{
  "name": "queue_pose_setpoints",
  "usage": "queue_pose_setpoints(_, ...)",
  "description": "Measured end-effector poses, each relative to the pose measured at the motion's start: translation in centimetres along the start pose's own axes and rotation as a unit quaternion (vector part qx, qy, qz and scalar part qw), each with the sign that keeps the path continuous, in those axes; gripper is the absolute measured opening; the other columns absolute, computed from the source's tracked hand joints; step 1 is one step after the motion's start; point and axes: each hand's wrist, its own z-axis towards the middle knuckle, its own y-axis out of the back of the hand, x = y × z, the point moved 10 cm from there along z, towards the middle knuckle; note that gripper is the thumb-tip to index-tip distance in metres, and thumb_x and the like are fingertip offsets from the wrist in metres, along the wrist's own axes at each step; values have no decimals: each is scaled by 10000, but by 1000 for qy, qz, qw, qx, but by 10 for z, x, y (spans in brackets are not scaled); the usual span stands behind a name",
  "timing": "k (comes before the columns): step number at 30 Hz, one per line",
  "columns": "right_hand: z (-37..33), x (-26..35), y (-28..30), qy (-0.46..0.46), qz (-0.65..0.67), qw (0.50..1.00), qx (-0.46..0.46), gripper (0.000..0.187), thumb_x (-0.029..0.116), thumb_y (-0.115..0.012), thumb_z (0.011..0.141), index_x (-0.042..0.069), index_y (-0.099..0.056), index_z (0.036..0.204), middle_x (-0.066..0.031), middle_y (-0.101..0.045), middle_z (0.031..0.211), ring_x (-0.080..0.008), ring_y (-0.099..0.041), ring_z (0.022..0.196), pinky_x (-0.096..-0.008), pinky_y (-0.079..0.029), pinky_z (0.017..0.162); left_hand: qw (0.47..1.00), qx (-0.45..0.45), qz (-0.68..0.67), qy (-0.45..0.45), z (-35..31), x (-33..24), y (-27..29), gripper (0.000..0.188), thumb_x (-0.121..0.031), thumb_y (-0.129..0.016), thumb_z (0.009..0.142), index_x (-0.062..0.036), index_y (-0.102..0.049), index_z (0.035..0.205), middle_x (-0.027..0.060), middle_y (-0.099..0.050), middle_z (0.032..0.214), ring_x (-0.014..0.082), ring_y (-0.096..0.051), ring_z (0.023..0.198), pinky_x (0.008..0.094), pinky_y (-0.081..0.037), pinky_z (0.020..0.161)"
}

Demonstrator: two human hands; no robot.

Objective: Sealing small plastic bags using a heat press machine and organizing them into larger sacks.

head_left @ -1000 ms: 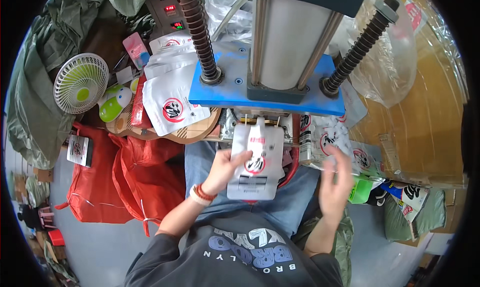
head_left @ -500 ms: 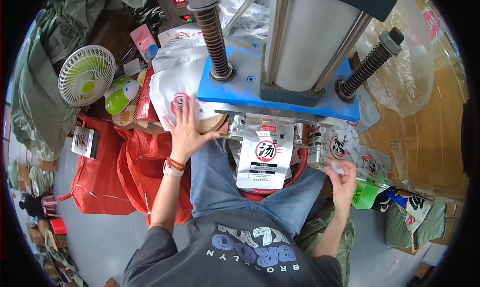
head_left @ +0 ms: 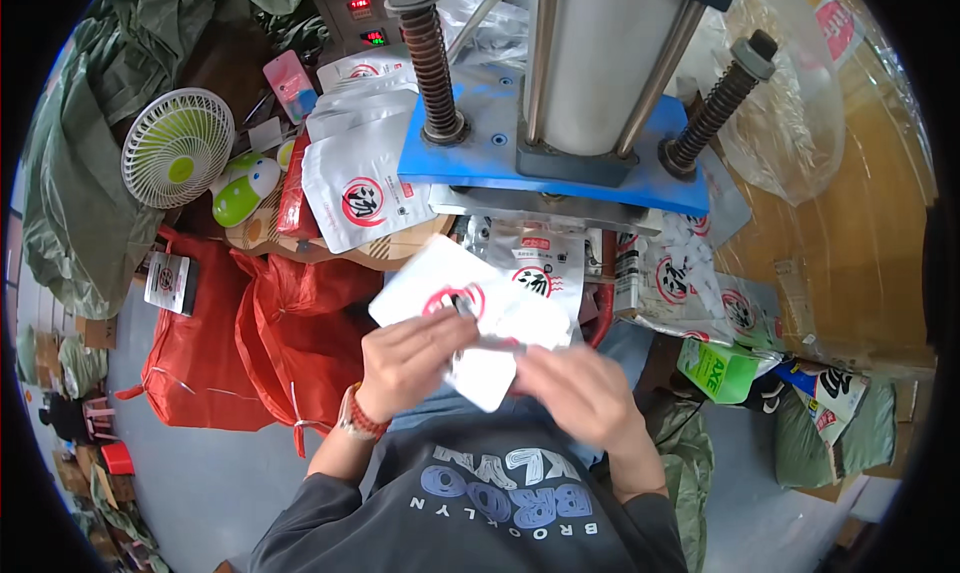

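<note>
left hand (head_left: 412, 365) grips the held pouch (head_left: 425, 281), silver-white with a red ring print, fingers over its front. pouch is tilted, up in front of the lap, partly covering the press pouch (head_left: 548, 258) behind it. right hand (head_left: 585, 398) is at the pouch's lower right edge, blurred; can't tell if it's pinching the edge, holding a small part or just touching.

progress: looks mid-run. the press pouch sits upright under the press (head_left: 480, 168), top edge hidden by the plate, so can't tell if it's finished. held pouch seems in handling, not at the press yet; its edge is too blurred to say if anything is fitted in it.

left over: a fanned stack of pouches (head_left: 335, 188) on the wooden board (head_left: 385, 248), left of the press, looks like plenty unworked. small white pieces (head_left: 697, 263) lie in a heap right of the press, by a printed bag (head_left: 660, 308); seem unused. no finished pile i can pick out for sure.
</note>
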Motion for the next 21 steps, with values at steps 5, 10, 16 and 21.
queue_pose_setpoints(5, -14, 0, 17, -11, 38, 998, -53, 383, 219, -822, 680, 57, -726, 1013, -29, -693, 975, -205, -592, 807, -319, -489, 741, 962, 102, -252, -5, -4, -17, -21, 376, -19, -626, 739, -34, -677, 1111, 85, -708, 1067, 255, -710, 861, 337, -589, 689)
queue_pose_setpoints(10, -27, -68, 29, -232, 15, 966, -117, 486, 215, -751, 809, -11, -603, 1213, -148, -629, 1165, -294, -578, 1088, -402, -436, 951, 754, 154, -439, 463, -40, 63, -148, 303, -270, -663, 931, 9, -719, 826, 21, -700, 711, 27, -592, 606, 207, -433, 529)
queue_pose_setpoints(16, -54, -148, 57, -334, -36, 922, -194, 296, 31, -532, 929, -13, -565, 1220, -174, -587, 1243, -335, -573, 1112, -390, -438, 960, 596, 36, -641, 483, -11, 90, -179, 179, -102, -622, 927, 26, -666, 1044, 76, -709, 960, 110, -674, 801, 256, -543, 698)
queue_pose_setpoints(21, -100, -225, -24, -384, -84, 918, 41, 405, -53, -509, 837, 10, -539, 1236, -209, -580, 1163, -407, -549, 1063, -432, -447, 926, 736, 127, -484, 456, -3, 99, -161, 299, -226, -682, 909, 16, -666, 1084, 32, -699, 912, 89, -631, 821, 247, -494, 723)
